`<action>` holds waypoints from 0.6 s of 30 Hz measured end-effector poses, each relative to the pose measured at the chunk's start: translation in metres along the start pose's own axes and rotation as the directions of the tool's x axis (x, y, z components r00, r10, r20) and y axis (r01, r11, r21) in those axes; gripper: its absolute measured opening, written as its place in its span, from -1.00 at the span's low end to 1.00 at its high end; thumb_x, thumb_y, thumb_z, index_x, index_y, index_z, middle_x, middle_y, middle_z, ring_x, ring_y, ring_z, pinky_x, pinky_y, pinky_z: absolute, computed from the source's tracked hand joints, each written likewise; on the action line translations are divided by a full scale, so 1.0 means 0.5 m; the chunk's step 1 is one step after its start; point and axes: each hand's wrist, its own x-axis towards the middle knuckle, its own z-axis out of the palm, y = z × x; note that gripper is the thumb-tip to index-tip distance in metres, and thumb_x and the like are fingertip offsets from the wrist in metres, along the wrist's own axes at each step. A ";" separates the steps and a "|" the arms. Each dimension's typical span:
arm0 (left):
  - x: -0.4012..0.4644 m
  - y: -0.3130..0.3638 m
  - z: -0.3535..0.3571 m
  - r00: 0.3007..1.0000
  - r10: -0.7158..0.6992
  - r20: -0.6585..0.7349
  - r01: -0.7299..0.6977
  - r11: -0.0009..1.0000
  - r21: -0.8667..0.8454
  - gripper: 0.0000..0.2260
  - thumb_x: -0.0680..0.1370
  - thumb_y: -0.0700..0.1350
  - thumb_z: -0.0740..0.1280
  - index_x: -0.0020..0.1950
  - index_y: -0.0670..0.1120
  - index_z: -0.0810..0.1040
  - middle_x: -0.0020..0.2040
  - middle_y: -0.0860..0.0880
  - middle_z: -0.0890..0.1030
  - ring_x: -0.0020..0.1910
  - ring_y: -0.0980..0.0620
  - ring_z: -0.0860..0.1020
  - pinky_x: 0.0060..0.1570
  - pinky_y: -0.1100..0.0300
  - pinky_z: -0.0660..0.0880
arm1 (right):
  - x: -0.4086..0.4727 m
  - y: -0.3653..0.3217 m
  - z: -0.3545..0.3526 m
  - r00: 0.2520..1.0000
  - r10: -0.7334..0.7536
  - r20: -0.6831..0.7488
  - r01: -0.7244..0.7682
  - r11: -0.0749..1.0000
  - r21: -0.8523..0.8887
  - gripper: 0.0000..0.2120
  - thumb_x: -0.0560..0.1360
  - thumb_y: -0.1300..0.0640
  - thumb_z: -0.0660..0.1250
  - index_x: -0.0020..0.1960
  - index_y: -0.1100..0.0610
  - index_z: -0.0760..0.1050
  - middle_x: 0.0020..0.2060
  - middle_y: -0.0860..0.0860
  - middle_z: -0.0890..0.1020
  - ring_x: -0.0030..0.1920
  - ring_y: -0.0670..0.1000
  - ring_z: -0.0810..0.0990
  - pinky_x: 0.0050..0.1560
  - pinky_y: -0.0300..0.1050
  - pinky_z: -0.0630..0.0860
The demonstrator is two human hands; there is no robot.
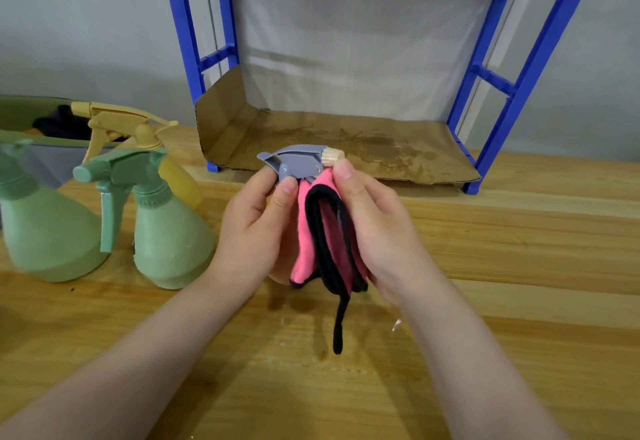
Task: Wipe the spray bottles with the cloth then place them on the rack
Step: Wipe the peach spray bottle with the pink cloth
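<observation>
Wiping is under way — the left hand [258, 221] grips the grey-headed spray bottle [299, 161], the right hand [375, 228] wraps the pink cloth [329, 232] around it. Next, I judge, comes the blue rack [498, 83].

A light wooden table [519, 301] with visible plank seams carries everything. Near its left edge stand two green spray bottles [166, 232] and, just behind them, a yellow spray bottle [145, 135]. A green bin [24, 117] sits at the far left. Along the far edge stands a blue rack [498, 107], its bottom shelf lined with stained brown cardboard [346, 142]
</observation>
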 end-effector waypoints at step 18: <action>0.008 0.002 -0.023 0.946 0.024 0.323 0.084 0.945 -0.315 -0.77 0.48 -0.07 0.38 0.12 -0.07 0.64 0.07 0.01 0.66 0.10 0.00 0.57 0.14 0.15 0.48 | 0.009 -0.016 -0.019 0.959 0.110 -0.260 -0.055 0.976 0.212 -0.45 0.64 -0.16 0.14 -0.41 0.13 0.46 -0.59 0.07 0.47 -0.67 -0.05 0.39 -0.62 -0.28 0.29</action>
